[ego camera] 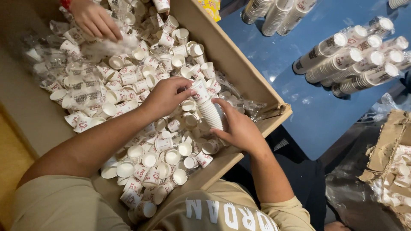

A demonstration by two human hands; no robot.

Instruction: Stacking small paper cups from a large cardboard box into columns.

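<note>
The right hand (239, 128) is wrapped around the lower part of a short nested stack of small white paper cups with red print (207, 107), fingers curled along its side. The left hand (165, 96) pinches the top cup of that same stack at the rim, thumb and fingers closed on it. The stack tilts above a large open brown cardboard box (239, 64) filled with loose cups of the same kind (145, 158), mixed with crumpled clear plastic wrap (72, 85). At the far end of the box another person's hand (94, 19) reaches into the heap; what it grips, if anything, is hard to tell. To the right, on a blue tabletop (299, 107), long sleeves of stacked cups in clear wrap (355, 60) lie side by side.
</note>
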